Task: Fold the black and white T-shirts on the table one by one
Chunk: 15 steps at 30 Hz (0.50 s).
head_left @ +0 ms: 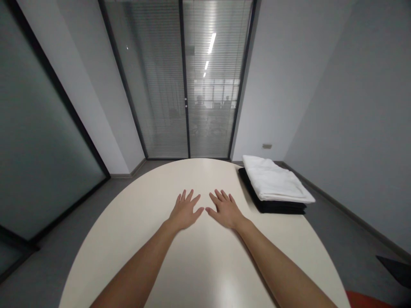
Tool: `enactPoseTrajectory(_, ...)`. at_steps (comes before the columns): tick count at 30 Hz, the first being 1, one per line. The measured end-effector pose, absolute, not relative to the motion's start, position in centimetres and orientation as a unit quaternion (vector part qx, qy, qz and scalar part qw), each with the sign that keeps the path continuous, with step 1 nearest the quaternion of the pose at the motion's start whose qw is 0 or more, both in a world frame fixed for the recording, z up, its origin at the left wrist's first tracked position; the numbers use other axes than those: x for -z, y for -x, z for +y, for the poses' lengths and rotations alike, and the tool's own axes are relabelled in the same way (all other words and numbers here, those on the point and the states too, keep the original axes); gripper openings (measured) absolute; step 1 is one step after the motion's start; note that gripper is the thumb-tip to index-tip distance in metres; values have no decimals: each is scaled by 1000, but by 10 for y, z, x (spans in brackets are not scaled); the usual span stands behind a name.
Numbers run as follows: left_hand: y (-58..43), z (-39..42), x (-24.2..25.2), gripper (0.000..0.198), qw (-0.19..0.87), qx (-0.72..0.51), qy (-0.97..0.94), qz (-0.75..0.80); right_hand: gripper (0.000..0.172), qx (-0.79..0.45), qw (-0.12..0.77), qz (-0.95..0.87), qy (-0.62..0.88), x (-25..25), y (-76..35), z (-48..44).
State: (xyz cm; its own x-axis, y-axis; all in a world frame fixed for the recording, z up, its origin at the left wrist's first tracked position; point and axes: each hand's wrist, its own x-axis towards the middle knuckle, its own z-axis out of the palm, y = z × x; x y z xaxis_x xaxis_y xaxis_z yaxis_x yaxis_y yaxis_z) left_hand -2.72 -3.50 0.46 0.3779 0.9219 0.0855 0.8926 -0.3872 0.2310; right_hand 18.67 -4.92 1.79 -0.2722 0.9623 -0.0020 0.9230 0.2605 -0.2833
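My left hand (pixel 185 211) is over the middle of a pale round table (pixel 135 222), palm down, fingers spread, holding nothing. Just to its right, my right hand (pixel 226 209) is held the same way, open, with its thumb close to the left thumb. Whether the palms press on the tabletop or hover slightly above it, I cannot tell. To the right of my right hand lies a folded white cloth (pixel 278 179) on top of folded black cloth (pixel 282 208). Neither hand touches this stack.
The stack sits at the table's right edge, and the white cloth's corner reaches past it. Beyond the table stand a glass partition with blinds (pixel 212 119) and grey walls (pixel 289 64). A red object (pixel 366 300) shows at the lower right, beside a dark flat shape (pixel 396 270).
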Motion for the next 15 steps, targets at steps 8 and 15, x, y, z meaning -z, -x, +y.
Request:
enactPoseTrajectory(8, 27, -35, -4, 66, 72, -100, -827, 549, 82, -117, 85, -788, 598, -18, -186, -49)
enactPoseTrajectory(15, 27, -35, -4, 66, 68, -99, -827, 549, 83, -115, 93, -790, 595, -19, -187, -50)
